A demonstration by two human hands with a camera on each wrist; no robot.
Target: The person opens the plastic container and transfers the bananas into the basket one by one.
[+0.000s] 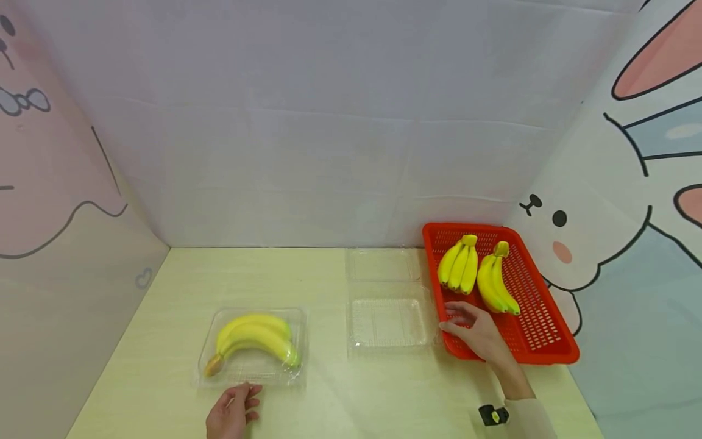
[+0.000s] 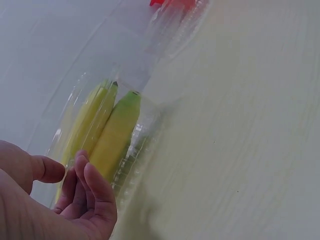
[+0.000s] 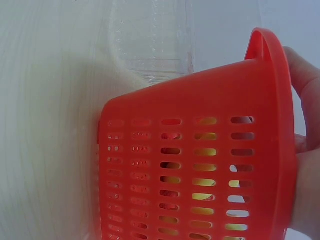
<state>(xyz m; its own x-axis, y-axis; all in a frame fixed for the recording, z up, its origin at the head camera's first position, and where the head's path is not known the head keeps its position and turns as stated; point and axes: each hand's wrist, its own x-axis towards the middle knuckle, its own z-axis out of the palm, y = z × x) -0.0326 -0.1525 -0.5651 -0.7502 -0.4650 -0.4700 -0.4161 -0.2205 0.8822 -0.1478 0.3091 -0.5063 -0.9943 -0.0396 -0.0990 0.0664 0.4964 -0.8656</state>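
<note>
A bunch of yellow bananas [image 1: 255,338] lies in a clear plastic container [image 1: 296,378] at the left of the table. My left hand [image 1: 233,411] is at its near edge; in the left wrist view the fingers are loosely bent, with nothing visible between them and the thumb. My right hand [image 1: 477,332] is over the near left corner of a red plastic basket [image 1: 548,311]. Its thumb is by the left rim. The right wrist view hides most of the fingers behind the basket wall. Two banana bunches [image 1: 459,265] lie in the basket, just beyond this hand.
Another clear container [image 1: 389,320] lies unfolded beside the basket, with no bananas in it and its lid [image 1: 384,266] toward the back wall. A white curtain-like wall [image 1: 329,152] closes off the back. Printed cartoon panels [image 1: 603,244] stand at both sides.
</note>
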